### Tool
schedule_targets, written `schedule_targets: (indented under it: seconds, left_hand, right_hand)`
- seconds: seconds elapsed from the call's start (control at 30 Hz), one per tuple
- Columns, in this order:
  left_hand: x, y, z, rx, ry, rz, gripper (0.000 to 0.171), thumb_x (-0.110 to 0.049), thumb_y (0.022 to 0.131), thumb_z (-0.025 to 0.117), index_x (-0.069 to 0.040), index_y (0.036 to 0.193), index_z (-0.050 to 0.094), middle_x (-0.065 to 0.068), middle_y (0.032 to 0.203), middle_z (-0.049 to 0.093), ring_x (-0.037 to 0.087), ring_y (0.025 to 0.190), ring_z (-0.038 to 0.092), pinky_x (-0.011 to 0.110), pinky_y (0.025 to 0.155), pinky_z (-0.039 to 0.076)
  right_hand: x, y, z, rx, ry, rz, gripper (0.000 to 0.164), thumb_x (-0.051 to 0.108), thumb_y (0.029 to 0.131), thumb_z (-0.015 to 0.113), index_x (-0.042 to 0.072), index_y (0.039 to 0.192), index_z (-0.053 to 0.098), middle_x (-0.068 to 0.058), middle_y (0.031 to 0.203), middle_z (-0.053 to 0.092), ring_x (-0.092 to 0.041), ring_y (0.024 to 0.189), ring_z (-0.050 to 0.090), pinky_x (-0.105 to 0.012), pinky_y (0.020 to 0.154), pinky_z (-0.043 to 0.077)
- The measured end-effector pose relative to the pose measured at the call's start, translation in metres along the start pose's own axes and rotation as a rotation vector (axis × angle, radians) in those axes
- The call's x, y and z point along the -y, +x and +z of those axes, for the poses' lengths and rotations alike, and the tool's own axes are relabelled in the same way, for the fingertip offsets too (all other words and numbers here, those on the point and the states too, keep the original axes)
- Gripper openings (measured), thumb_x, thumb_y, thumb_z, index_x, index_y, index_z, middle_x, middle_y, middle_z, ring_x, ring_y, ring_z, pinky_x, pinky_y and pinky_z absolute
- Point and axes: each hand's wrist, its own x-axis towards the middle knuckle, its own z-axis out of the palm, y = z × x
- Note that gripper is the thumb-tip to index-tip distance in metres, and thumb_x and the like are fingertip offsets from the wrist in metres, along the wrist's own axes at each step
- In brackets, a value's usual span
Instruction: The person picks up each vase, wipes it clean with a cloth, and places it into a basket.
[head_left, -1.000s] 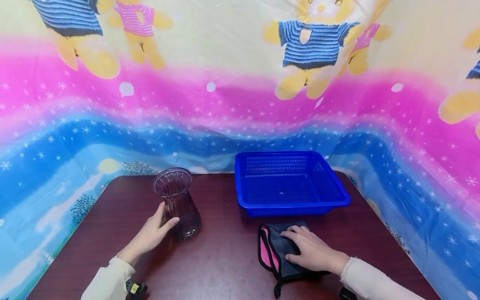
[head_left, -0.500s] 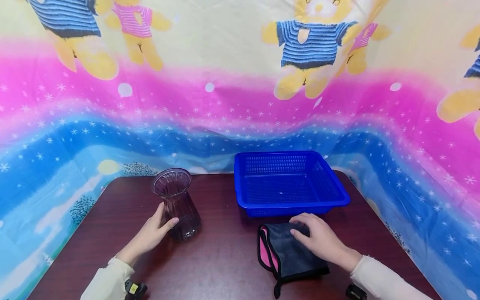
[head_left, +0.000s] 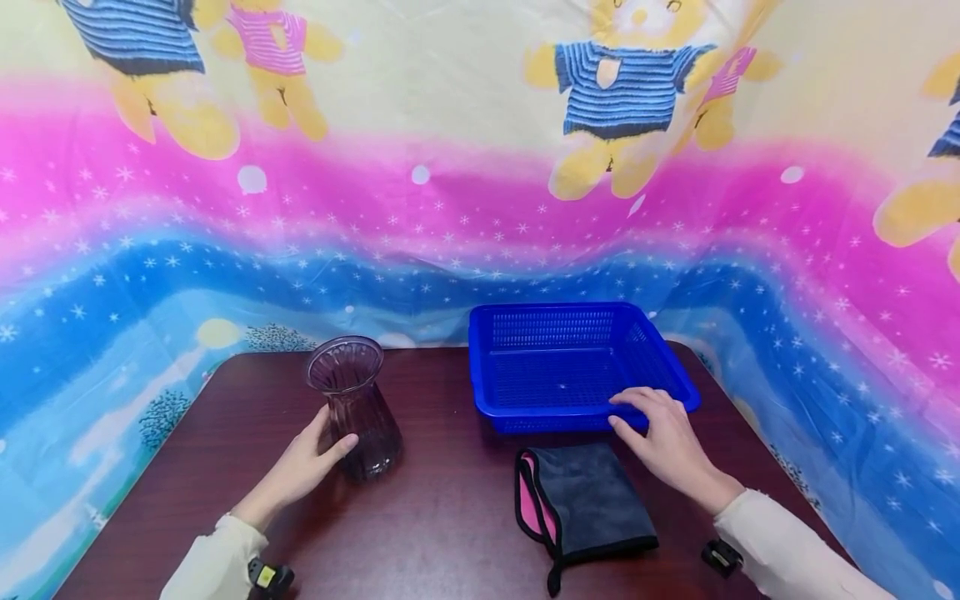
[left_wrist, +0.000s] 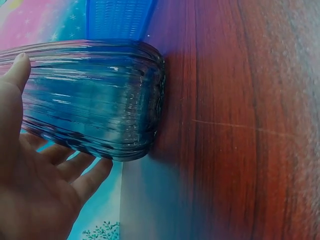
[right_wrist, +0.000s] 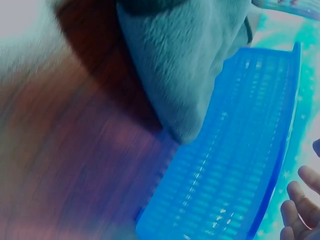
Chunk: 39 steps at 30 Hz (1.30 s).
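Observation:
A tinted, ribbed glass vase (head_left: 369,429) with a flared rim stands on the table at left. My left hand (head_left: 300,467) holds its side, thumb on the near face and fingers behind; the left wrist view shows the fingers (left_wrist: 92,177) along the lower side of the glass (left_wrist: 90,100). My right hand (head_left: 671,437) holds nothing, its fingers loosely bent at the front right rim of a blue plastic basket (head_left: 517,412). Just left of that hand lies a folded dark grey cloth (head_left: 596,500) with black trim and a pink inner side.
The dark red wooden table (head_left: 442,517) ends at a printed curtain (head_left: 420,217) with bears and snowflakes. The basket stands near the back edge, right of the middle. A black wrist device (head_left: 722,557) sits at the right sleeve.
My right hand has lifted off the grey cloth and moved away and to the right, up to the basket's front rim. The left hand and vase stay put.

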Motion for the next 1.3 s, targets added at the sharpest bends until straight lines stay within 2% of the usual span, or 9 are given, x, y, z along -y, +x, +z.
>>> schedule_targets:
  seconds: [0.1, 0.33, 0.5, 0.63, 0.77, 1.17, 1.3]
  left_hand:
    - [0.000, 0.000, 0.000, -0.004, -0.007, -0.008, 0.073, -0.027, 0.102, 0.060, -0.001, 0.159, 0.022, 0.033, 0.154, 0.041, 0.046, 0.141, 0.045, 0.056, 0.111, 0.044]
    - [0.000, 0.000, 0.002, -0.006, -0.030, -0.051, 0.076, -0.029, 0.102, 0.061, 0.002, 0.158, 0.020, 0.034, 0.153, 0.041, 0.048, 0.138, 0.048, 0.057, 0.111, 0.044]
    - [-0.002, 0.000, 0.003, -0.004, -0.068, -0.053, 0.076, -0.027, 0.099, 0.064, -0.002, 0.158, 0.022, 0.031, 0.152, 0.045, 0.046, 0.136, 0.052, 0.057, 0.110, 0.046]
    - [-0.003, 0.001, 0.006, -0.017, -0.062, -0.050, 0.079, -0.028, 0.097, 0.067, -0.005, 0.158, 0.022, 0.026, 0.148, 0.050, 0.041, 0.134, 0.055, 0.055, 0.110, 0.047]
    - [-0.001, 0.003, 0.010, -0.035, -0.038, -0.066, 0.085, -0.031, 0.095, 0.071, -0.005, 0.158, 0.021, 0.024, 0.146, 0.052, 0.040, 0.135, 0.054, 0.057, 0.111, 0.044]
    - [0.005, 0.007, 0.020, -0.090, -0.073, -0.089, 0.097, -0.033, 0.085, 0.081, -0.007, 0.158, 0.021, 0.025, 0.145, 0.053, 0.042, 0.136, 0.052, 0.062, 0.111, 0.042]
    - [0.004, 0.008, 0.020, -0.089, -0.065, -0.112, 0.106, -0.035, 0.084, 0.082, -0.004, 0.160, 0.014, 0.028, 0.152, 0.044, 0.045, 0.141, 0.045, 0.064, 0.114, 0.038]
  right_hand:
    - [-0.007, 0.001, -0.001, 0.019, -0.008, 0.013, 0.023, 0.014, 0.090, 0.075, 0.009, 0.113, 0.072, -0.013, 0.117, 0.070, -0.036, 0.113, 0.057, -0.054, 0.089, 0.037]
    - [-0.022, 0.002, 0.000, 0.099, 0.005, 0.037, 0.024, 0.020, 0.093, 0.073, 0.009, 0.115, 0.071, -0.014, 0.119, 0.070, -0.039, 0.118, 0.056, -0.062, 0.097, 0.035]
    - [-0.031, 0.005, 0.001, 0.149, 0.043, 0.055, 0.024, 0.021, 0.096, 0.070, 0.008, 0.116, 0.071, -0.014, 0.119, 0.072, -0.041, 0.118, 0.059, -0.068, 0.102, 0.032]
    - [-0.037, 0.004, 0.000, 0.184, 0.070, 0.067, 0.025, 0.022, 0.099, 0.066, 0.007, 0.119, 0.071, -0.015, 0.121, 0.072, -0.042, 0.120, 0.060, -0.070, 0.103, 0.033]
    - [-0.041, 0.004, 0.001, 0.180, 0.081, 0.062, 0.025, 0.022, 0.099, 0.066, 0.007, 0.119, 0.071, -0.014, 0.121, 0.072, -0.041, 0.119, 0.062, -0.068, 0.102, 0.036]
    - [-0.048, 0.006, 0.007, 0.153, 0.097, 0.027, 0.023, 0.021, 0.098, 0.068, 0.009, 0.116, 0.075, -0.012, 0.116, 0.075, -0.039, 0.115, 0.065, -0.066, 0.102, 0.041]
    - [-0.049, 0.006, 0.007, 0.148, 0.095, 0.017, 0.023, 0.021, 0.097, 0.068, 0.009, 0.116, 0.075, -0.013, 0.115, 0.075, -0.039, 0.114, 0.066, -0.066, 0.103, 0.038]
